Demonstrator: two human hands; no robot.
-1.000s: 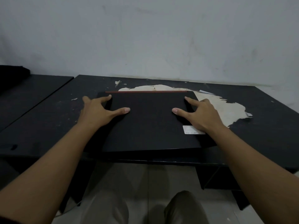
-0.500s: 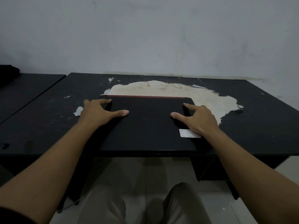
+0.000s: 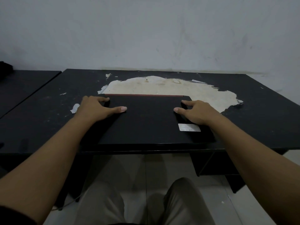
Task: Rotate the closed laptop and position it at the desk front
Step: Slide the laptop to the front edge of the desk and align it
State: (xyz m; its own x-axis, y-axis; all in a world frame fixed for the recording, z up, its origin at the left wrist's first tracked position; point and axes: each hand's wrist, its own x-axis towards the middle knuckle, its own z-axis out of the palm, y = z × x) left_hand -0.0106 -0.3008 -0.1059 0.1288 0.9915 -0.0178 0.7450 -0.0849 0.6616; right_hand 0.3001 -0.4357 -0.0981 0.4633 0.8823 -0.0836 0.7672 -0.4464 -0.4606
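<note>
1. Nearest, the person's knees sit under the desk (image 3: pixel 253 98) front; both forearms reach fwd over the edge.
2. Closed laptop (image 3: pixel 146 120) lies flat at the desk front, near edge about flush w/ the desk edge, long side facing the person; a white sticker (image 3: pixel 189 127) sits on the lid's near-right part; red strip along the far edge.
3. Left hand (image 3: pixel 95 109) rests on the lid's left side, fingers spread, thumb (image 3: pixel 121 109) stretched inward flat on the lid, fingertips reaching toward the far-left corner; right hand (image 3: pixel 197 112) mirrors it on the right side, thumb inward, fingers splayed toward the far-right corner; neither pinches anything; palms look pressed down.
4. Beyond the laptop, a big pale patch (image 3: pixel 170 88) where the desk's dark surface has peeled, w/ loose flakes around it.
5. Judgement: placement looks nearly done; risks from here: any more pull toward the person could tip the laptop off the edge, since no margin shows; uneven palm pressure could skew it.
</note>
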